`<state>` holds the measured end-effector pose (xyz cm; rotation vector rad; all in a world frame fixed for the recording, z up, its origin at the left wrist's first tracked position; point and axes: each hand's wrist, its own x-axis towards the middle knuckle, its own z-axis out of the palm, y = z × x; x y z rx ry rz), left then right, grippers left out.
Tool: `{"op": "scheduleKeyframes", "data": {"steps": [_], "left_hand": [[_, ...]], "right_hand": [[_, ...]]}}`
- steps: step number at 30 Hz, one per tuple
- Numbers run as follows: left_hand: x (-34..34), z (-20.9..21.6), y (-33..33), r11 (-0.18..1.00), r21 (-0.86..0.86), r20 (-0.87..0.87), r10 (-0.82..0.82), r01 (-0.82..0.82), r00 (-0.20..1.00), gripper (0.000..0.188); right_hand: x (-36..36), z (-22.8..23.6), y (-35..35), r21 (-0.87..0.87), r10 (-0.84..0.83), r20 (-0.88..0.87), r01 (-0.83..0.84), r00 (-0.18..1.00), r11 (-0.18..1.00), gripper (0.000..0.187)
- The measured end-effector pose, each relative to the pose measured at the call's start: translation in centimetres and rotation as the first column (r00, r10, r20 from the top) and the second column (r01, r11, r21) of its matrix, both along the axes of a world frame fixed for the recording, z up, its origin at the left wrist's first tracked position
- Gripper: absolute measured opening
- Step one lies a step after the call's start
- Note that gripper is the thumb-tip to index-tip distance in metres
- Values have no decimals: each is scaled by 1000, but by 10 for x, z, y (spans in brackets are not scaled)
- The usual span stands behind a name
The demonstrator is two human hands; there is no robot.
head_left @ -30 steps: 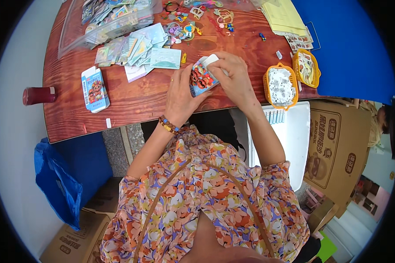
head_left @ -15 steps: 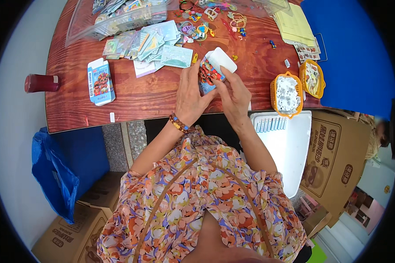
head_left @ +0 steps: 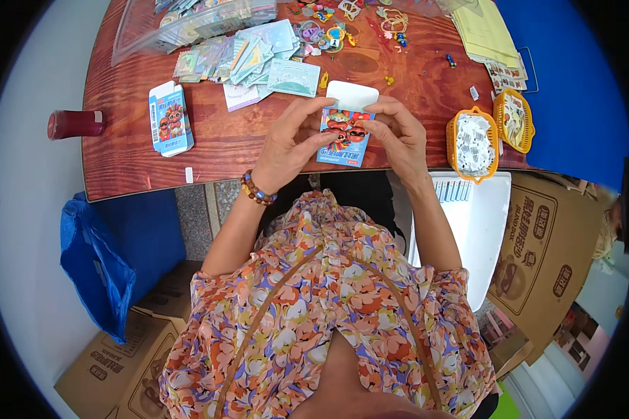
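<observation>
A small blue cardboard box (head_left: 342,148) with colourful cartoon figures is held between my hands, over the table's front edge. Its white top flap (head_left: 353,93) stands open on the far side. My left hand (head_left: 291,143) grips the box's left side, thumb on the printed front and fingers behind. On the other side my right hand (head_left: 400,140) does the same, its thumb near the upper right corner. What is inside the box cannot be seen. A matching box (head_left: 170,124) with its flap up lies to the left.
A heap of cards (head_left: 258,63) lies beyond my hands, beside a clear plastic bin (head_left: 210,31) and small trinkets (head_left: 321,35). Two orange baskets, one with white packets (head_left: 474,145), one with yellowish pieces (head_left: 516,120), stand right. A dark red jar (head_left: 77,124) is far left.
The box has turned from tilted to nearly upright, its printed front facing me. Both hands have moved to its sides, and the view has shifted slightly.
</observation>
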<state>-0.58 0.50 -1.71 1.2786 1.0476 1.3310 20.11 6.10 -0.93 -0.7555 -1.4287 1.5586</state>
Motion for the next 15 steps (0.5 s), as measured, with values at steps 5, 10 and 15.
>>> {"op": "scheduleKeyframes", "data": {"steps": [5, 10, 15], "left_hand": [[-6, 1, -8, 992, -127, 1, -20, 20, 1000, 38], [-2, 6, -13, 998, -21, -258, 47, -54, 965, 36], [4, 7, -22, 994, -82, -224, 47, -67, 973, 39]], "right_hand": [[2, 4, 3, 141, 83, 137, -102, 987, 985, 22], [-1, 11, -2, 108, 68, 175, -88, 982, 990, 13], [1, 4, 6, -73, 114, 139, -105, 984, 992, 13]]}}
